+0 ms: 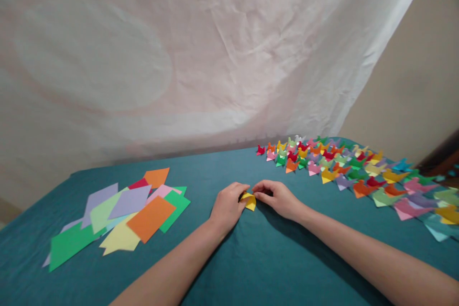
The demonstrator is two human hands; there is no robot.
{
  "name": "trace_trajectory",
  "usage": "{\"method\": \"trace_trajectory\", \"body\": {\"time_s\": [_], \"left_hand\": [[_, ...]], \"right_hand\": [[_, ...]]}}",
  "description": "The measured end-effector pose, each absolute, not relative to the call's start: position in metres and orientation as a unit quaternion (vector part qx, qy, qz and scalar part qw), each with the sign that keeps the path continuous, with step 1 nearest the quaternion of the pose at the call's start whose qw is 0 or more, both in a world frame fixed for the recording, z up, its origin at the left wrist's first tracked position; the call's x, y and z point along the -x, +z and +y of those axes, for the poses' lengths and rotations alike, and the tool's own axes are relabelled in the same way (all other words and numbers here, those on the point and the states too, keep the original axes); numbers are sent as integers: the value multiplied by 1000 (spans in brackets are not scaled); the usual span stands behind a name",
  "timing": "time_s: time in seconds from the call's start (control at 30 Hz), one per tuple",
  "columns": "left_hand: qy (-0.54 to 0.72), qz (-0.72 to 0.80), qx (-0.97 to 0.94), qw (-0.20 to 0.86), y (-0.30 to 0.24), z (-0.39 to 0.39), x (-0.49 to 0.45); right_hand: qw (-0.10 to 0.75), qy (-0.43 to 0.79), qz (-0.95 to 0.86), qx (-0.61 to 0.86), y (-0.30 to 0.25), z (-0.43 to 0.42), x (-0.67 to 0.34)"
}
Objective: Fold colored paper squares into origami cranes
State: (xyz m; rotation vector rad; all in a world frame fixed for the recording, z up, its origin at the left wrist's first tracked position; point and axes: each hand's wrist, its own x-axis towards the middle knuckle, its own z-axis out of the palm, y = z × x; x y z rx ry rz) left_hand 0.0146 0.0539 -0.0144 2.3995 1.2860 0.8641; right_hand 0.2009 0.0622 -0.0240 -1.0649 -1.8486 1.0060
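A small folded piece of yellow paper (250, 202) is between my two hands, just above or on the teal cloth. My left hand (229, 204) is closed around its left side, with thumb and fingers pinching it. From the other side, my right hand (278, 198) has its thumb and forefinger drawn together at the paper's right edge; the exact contact there is small and hard to make out. The paper is creased into a compact shape with a curved upper part and a pointed lower flap.
Loose paper sheets (150, 218) in orange, green, purple, yellow and pink lie overlapping on the left. Rows of small folded paper birds (328, 175) in many colours stand on the right. Teal cloth (229, 267) covers the table, and a pale hanging sheet (215, 57) rises behind it.
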Motion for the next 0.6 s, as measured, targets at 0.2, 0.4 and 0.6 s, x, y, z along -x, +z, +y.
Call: {"method": "trace_trajectory", "body": {"time_s": [0.2, 0.4, 0.6], "left_hand": [[301, 444, -832, 140, -15, 53, -14], [302, 440, -833, 144, -15, 53, -14], [315, 439, -827, 154, -15, 51, -12]], "right_hand": [[360, 388, -738, 418, -24, 63, -199], [344, 334, -762, 434, -24, 61, -196], [343, 298, -770, 448, -25, 59, -194]]}}
